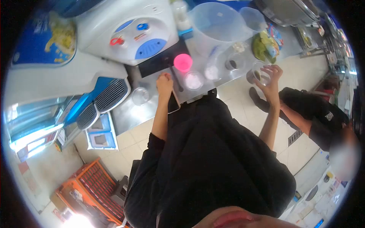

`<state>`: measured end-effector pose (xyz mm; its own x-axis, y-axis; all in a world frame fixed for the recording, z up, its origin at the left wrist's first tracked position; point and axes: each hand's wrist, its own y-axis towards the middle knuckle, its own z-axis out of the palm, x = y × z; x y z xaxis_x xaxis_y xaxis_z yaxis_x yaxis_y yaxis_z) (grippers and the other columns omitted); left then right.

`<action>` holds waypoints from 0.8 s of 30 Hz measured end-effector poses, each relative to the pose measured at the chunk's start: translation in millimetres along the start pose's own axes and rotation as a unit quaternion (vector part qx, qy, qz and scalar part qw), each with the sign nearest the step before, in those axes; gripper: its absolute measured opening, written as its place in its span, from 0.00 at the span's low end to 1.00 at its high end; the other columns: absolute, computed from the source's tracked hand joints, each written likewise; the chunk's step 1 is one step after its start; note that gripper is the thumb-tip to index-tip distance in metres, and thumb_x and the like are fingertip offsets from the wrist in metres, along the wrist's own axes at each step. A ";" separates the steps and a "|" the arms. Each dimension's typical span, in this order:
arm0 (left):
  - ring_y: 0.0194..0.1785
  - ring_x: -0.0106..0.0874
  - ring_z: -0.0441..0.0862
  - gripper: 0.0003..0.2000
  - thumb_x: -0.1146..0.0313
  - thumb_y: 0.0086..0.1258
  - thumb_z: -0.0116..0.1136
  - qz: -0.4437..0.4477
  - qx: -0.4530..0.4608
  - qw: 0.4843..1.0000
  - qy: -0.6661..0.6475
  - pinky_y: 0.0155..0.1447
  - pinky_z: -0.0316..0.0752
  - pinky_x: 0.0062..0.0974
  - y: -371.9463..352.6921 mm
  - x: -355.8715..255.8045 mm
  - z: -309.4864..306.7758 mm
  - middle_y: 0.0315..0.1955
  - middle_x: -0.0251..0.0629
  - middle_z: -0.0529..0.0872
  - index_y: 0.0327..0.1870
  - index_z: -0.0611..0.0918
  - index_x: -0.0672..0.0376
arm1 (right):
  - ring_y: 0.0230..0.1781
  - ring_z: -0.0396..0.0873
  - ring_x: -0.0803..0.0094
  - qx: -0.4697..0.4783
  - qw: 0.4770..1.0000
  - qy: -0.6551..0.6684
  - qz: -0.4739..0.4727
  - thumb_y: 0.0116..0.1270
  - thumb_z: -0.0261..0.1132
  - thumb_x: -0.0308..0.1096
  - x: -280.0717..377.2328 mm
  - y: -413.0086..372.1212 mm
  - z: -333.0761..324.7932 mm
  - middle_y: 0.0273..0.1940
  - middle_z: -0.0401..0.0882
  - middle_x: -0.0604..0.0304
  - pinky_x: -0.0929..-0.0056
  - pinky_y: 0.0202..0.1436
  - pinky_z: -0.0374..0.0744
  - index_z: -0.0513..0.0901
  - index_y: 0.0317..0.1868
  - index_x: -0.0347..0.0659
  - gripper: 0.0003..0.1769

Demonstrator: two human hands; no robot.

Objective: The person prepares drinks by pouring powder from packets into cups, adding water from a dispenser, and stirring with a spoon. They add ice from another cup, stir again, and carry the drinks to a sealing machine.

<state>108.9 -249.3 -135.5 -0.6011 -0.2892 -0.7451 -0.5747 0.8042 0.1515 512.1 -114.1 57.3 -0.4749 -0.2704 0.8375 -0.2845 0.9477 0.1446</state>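
Left hand: our left hand [164, 81] is curled into a fist and resting on the front edge of the counter [125, 114]. We honestly can't tell if there's anything inside it.
Right hand: our right hand [271, 78] is up at the far right of the counter, fingers wrapped round a clear cup [261, 76].
Clear cup: upright in that grip, with something dark at the bottom. It's just off the right end of the row of cups, and we can't make out whether it's touching the counter.
Phone: a phone [174, 103] sits right under our left wrist, half over the counter edge.
Pink cup: a bright pink cup [183, 62] stands just beyond the left fist, with a dark stick [176, 79] lying beside it.
Other cups: a cup with white stuff [194, 80] is next to the pink one, then another white-ish cup [211, 71], then a cup with dark bits [232, 63].
Pitcher: a big see-through pitcher [216, 28] stands behind the cups.
Green packet: a green packet [266, 46] lies just past our right hand.
Water dispenser: a white and blue water dispenser [131, 30] is on the left, well away from both hands.
Other person: someone in a black sleeve [311, 108] is standing close on our right.
Floor: an orange crate [95, 186] sits down on the tiles to our left.
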 end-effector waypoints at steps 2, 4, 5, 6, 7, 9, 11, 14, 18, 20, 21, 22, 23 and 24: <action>0.36 0.49 0.87 0.08 0.67 0.67 0.61 -0.060 -0.029 0.994 0.092 0.43 0.80 0.43 13.6 9.4 26.3 0.29 0.51 0.88 0.37 0.84 0.64 | 0.63 0.74 0.56 -0.058 0.998 -0.007 0.018 0.47 0.83 0.33 -64.0 13.0 -5.4 0.61 0.61 0.51 0.58 0.60 0.80 0.58 0.67 0.38 0.52; 0.34 0.48 0.88 0.10 0.65 0.67 0.62 -0.079 -0.019 0.994 0.072 0.43 0.80 0.42 26.8 21.3 45.8 0.29 0.51 0.88 0.38 0.84 0.65 | 0.61 0.75 0.56 -0.131 0.991 -0.035 0.018 0.46 0.84 0.36 -131.1 29.8 -0.8 0.60 0.62 0.50 0.58 0.58 0.79 0.57 0.67 0.37 0.54; 0.33 0.46 0.88 0.12 0.64 0.67 0.64 -0.109 -0.019 0.992 0.062 0.42 0.80 0.41 30.5 22.2 51.4 0.29 0.51 0.88 0.38 0.85 0.66 | 0.60 0.75 0.56 -0.152 0.987 -0.061 0.007 0.45 0.85 0.37 -155.5 35.6 3.2 0.59 0.63 0.49 0.57 0.58 0.79 0.57 0.67 0.37 0.56; 0.33 0.46 0.88 0.12 0.64 0.67 0.64 -0.108 -0.018 0.992 0.064 0.42 0.80 0.41 33.1 17.0 53.3 0.29 0.51 0.88 0.38 0.85 0.66 | 0.60 0.75 0.56 -0.153 0.986 -0.060 0.009 0.45 0.85 0.37 -163.9 39.0 5.2 0.59 0.63 0.49 0.57 0.58 0.79 0.57 0.67 0.37 0.56; 0.31 0.42 0.88 0.12 0.63 0.68 0.63 -0.124 0.002 0.990 0.064 0.39 0.80 0.39 37.4 14.1 51.1 0.29 0.49 0.88 0.38 0.85 0.66 | 0.59 0.75 0.55 -0.155 0.987 -0.047 0.018 0.46 0.85 0.38 -170.9 46.5 11.9 0.60 0.63 0.49 0.57 0.59 0.78 0.57 0.67 0.36 0.55; 0.29 0.38 0.88 0.13 0.63 0.70 0.63 -0.152 0.003 0.985 0.077 0.36 0.81 0.37 36.6 14.1 37.7 0.28 0.47 0.89 0.37 0.84 0.67 | 0.58 0.75 0.55 -0.140 0.990 -0.017 0.019 0.47 0.85 0.39 -182.5 61.2 29.5 0.60 0.63 0.49 0.57 0.60 0.77 0.57 0.67 0.34 0.55; 0.26 0.30 0.87 0.12 0.65 0.75 0.59 -0.255 -0.028 0.940 -0.226 0.28 0.78 0.28 26.0 10.9 28.4 0.26 0.41 0.87 0.38 0.85 0.66 | 0.58 0.75 0.55 -0.143 0.980 -0.126 -0.060 0.46 0.85 0.39 -195.1 72.9 39.6 0.59 0.64 0.48 0.58 0.62 0.76 0.59 0.67 0.30 0.54; 0.23 0.24 0.80 0.11 0.65 0.79 0.54 -0.280 -0.084 0.915 -0.279 0.23 0.70 0.20 5.0 -13.7 -14.7 0.27 0.33 0.81 0.42 0.84 0.64 | 0.69 0.63 0.49 -0.119 0.982 -0.091 -0.114 0.47 0.83 0.34 -208.7 80.0 46.2 0.66 0.62 0.43 0.56 0.72 0.66 0.59 0.71 0.28 0.55; 0.28 0.18 0.72 0.12 0.69 0.79 0.52 -0.229 -0.099 0.869 -0.427 0.28 0.63 0.17 -0.5 -53.0 -74.2 0.31 0.28 0.77 0.56 0.81 0.66 | 0.60 0.72 0.53 -0.292 0.955 -0.039 0.025 0.51 0.71 0.22 -57.5 75.0 28.6 0.62 0.68 0.44 0.61 0.61 0.75 0.68 0.65 0.33 0.39; 0.36 0.19 0.74 0.16 0.75 0.77 0.50 -0.183 -0.069 0.869 -0.455 0.39 0.67 0.17 1.3 -57.1 -102.1 0.35 0.30 0.80 0.63 0.78 0.68 | 0.54 0.75 0.57 -0.247 0.962 0.002 -0.113 0.52 0.69 0.21 13.7 85.6 58.4 0.57 0.72 0.47 0.63 0.56 0.77 0.72 0.61 0.33 0.33; 0.36 0.19 0.74 0.16 0.75 0.77 0.50 -0.185 -0.071 0.870 -0.452 0.39 0.67 0.17 3.8 -55.9 -109.6 0.35 0.30 0.80 0.63 0.78 0.68 | 0.49 0.77 0.60 -0.207 0.947 0.035 -0.245 0.53 0.67 0.21 50.0 87.1 72.6 0.52 0.76 0.51 0.65 0.52 0.78 0.76 0.57 0.34 0.27; 0.36 0.21 0.76 0.15 0.77 0.77 0.49 -0.178 -0.087 0.853 -0.482 0.39 0.69 0.18 11.6 -55.3 -113.0 0.38 0.34 0.82 0.62 0.78 0.68 | 0.44 0.79 0.63 -0.137 0.943 0.029 -0.301 0.56 0.66 0.22 108.1 88.0 91.8 0.45 0.79 0.55 0.65 0.50 0.78 0.80 0.53 0.37 0.21; 0.36 0.23 0.77 0.15 0.79 0.77 0.48 -0.170 -0.101 0.835 -0.513 0.40 0.70 0.20 17.8 -56.6 -116.5 0.40 0.38 0.83 0.62 0.77 0.68 | 0.41 0.80 0.63 -0.060 0.938 0.112 -0.321 0.58 0.65 0.23 136.3 87.0 125.8 0.44 0.80 0.55 0.64 0.47 0.78 0.81 0.51 0.39 0.19; 0.42 0.26 0.81 0.15 0.79 0.77 0.48 -0.182 -0.101 0.811 -0.547 0.45 0.74 0.22 21.9 -60.0 -121.7 0.49 0.46 0.86 0.61 0.77 0.68 | 0.40 0.81 0.59 0.089 0.943 0.180 -0.266 0.59 0.64 0.23 168.8 80.4 150.2 0.45 0.80 0.52 0.63 0.44 0.78 0.80 0.51 0.38 0.18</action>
<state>64.8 -277.6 -8.5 0.4170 0.2350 -0.8780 -0.7493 0.6356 -0.1858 283.9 -109.0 131.1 0.0793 -0.5938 0.8007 -0.5535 0.6418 0.5308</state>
